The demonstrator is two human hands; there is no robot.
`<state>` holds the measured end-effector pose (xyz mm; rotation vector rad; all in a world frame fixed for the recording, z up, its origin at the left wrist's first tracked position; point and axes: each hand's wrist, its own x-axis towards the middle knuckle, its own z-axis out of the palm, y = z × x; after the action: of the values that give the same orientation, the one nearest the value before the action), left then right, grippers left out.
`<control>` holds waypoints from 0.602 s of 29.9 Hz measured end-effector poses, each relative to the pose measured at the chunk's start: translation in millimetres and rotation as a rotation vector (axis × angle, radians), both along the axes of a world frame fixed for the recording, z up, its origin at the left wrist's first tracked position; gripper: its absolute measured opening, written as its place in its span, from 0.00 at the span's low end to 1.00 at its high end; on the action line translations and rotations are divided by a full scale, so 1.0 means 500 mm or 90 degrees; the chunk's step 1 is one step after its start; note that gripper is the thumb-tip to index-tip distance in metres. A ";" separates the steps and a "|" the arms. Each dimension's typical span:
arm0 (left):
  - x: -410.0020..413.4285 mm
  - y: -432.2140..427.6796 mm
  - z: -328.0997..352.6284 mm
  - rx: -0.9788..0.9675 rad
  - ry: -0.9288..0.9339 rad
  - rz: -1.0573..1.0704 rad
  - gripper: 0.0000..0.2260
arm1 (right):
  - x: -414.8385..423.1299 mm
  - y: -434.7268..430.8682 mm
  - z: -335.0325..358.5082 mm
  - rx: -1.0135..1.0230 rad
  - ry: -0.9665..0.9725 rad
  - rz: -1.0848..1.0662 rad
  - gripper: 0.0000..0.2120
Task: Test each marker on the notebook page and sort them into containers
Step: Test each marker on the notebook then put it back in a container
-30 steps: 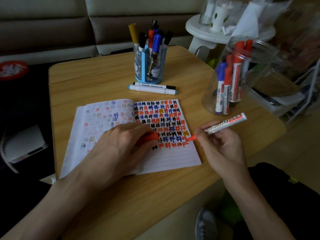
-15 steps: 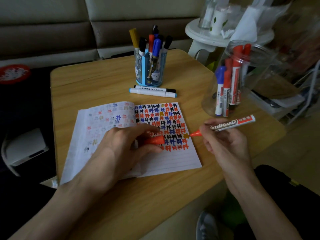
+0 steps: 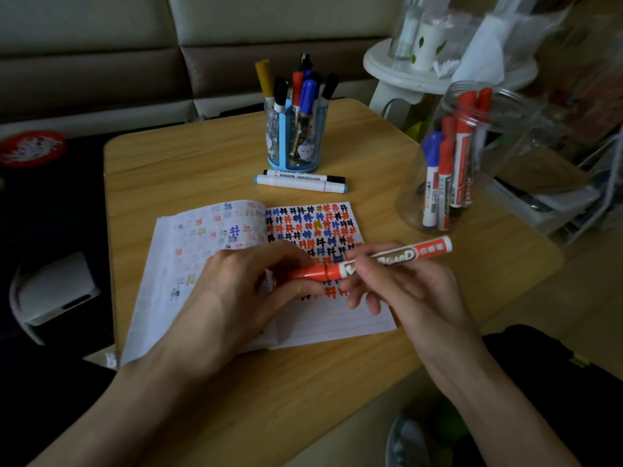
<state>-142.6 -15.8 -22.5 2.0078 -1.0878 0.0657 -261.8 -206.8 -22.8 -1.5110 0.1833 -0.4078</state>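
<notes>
Left hand [image 3: 236,291] holds cap [image 3: 306,274] against marker [image 3: 397,256] (right hand's [image 3: 404,291]).

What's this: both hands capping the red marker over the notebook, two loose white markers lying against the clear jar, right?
Not quite. The head view shows the loose white markers in front of the blue pen holder, apart from the clear jar. The left hand and right hand are capping the red marker over the notebook.
</notes>
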 end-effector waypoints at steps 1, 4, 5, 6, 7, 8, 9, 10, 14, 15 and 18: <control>0.001 0.000 -0.001 -0.009 -0.001 0.002 0.13 | 0.000 0.003 -0.002 -0.015 -0.004 0.009 0.08; 0.004 0.000 -0.002 -0.028 0.020 -0.009 0.12 | 0.000 0.011 -0.006 -0.021 -0.007 0.015 0.08; 0.004 -0.001 -0.002 -0.030 0.019 -0.026 0.12 | 0.000 0.013 -0.008 -0.018 -0.007 0.014 0.09; 0.002 -0.003 -0.003 -0.029 0.010 -0.041 0.11 | 0.000 0.015 -0.009 -0.016 -0.010 0.013 0.09; 0.000 -0.004 -0.002 -0.030 0.003 -0.050 0.11 | 0.000 0.017 -0.010 -0.017 -0.017 0.012 0.09; -0.002 -0.005 -0.001 -0.035 0.007 -0.052 0.09 | 0.002 0.020 -0.011 -0.021 -0.027 0.012 0.09; -0.004 -0.005 0.000 -0.043 0.019 -0.048 0.09 | 0.004 0.023 -0.012 -0.025 -0.039 0.009 0.09; -0.007 -0.005 0.001 -0.049 0.029 -0.042 0.08 | 0.006 0.027 -0.012 -0.028 -0.052 0.004 0.08; -0.019 -0.004 0.007 -0.052 0.021 -0.036 0.08 | 0.001 0.039 -0.015 -0.023 -0.084 -0.023 0.07; -0.022 -0.003 0.008 -0.050 0.017 -0.036 0.09 | -0.001 0.041 -0.015 -0.019 -0.087 -0.027 0.07; -0.024 -0.002 0.008 -0.044 0.020 -0.040 0.10 | -0.003 0.045 -0.016 -0.024 -0.088 -0.036 0.07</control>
<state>-154.7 -17.0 -18.4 1.9064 -1.1132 0.0380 -263.2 -184.0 -30.9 -1.5108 0.1113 -0.5618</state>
